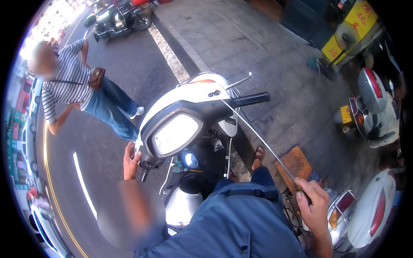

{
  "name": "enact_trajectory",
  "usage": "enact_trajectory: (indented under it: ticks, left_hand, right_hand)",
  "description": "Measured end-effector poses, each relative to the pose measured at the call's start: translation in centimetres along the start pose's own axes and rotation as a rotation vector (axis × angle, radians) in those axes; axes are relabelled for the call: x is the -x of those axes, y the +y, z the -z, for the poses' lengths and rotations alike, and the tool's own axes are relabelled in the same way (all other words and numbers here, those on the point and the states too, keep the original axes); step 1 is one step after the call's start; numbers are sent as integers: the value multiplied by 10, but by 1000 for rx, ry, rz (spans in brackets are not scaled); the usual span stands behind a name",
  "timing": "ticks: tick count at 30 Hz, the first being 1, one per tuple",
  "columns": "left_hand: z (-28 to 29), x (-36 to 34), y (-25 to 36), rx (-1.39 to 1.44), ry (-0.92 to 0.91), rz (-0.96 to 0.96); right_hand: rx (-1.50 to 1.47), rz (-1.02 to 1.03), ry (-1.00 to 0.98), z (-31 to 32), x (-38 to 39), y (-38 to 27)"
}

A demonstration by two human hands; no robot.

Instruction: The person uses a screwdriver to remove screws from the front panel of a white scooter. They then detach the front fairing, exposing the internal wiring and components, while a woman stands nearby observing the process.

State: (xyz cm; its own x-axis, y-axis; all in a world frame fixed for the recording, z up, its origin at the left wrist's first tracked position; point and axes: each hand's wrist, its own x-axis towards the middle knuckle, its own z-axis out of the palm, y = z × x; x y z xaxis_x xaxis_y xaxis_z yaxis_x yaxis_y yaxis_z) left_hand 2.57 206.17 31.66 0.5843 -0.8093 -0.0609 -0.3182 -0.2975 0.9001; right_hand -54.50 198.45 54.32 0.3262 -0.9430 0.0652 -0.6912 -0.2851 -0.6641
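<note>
In front of me is a scooter's handlebar cover [215,95], white and black, around a pale instrument panel [175,134]. My left hand [131,161] is closed on the cover's lower left edge, thumb and fingers against it. At the lower right, my right hand [312,202] grips the dark handle of a long screwdriver [264,142]. Its thin metal shaft slants up and left to the right side of the cover, near a small round hole; whether the tip touches a screw cannot be made out. A black handlebar grip [254,99] and a metal lever [238,81] stick out rightward.
A person in a striped shirt [71,62] stands on the road at the left. Parked scooters [376,118] line the right side, with another motorcycle [116,19] at the top. A rusty plate [294,165] lies near my foot. Loose cables hang below the cover.
</note>
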Motion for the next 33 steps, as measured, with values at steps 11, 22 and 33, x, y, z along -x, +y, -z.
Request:
enact_trajectory:
  ticks: [11,22,33]
  left_hand:
    - [-28,-45,85,-448,142,-463]
    - [-76,-114,195,-662,-159,-811]
    - [-119,-119,212,-306,-269,-613]
  right_hand:
    - [133,0,14,1,8,-4]
    - [147,31,-3,-17,-7,-8]
    - [-581,-424,-106,-14,-11,114]
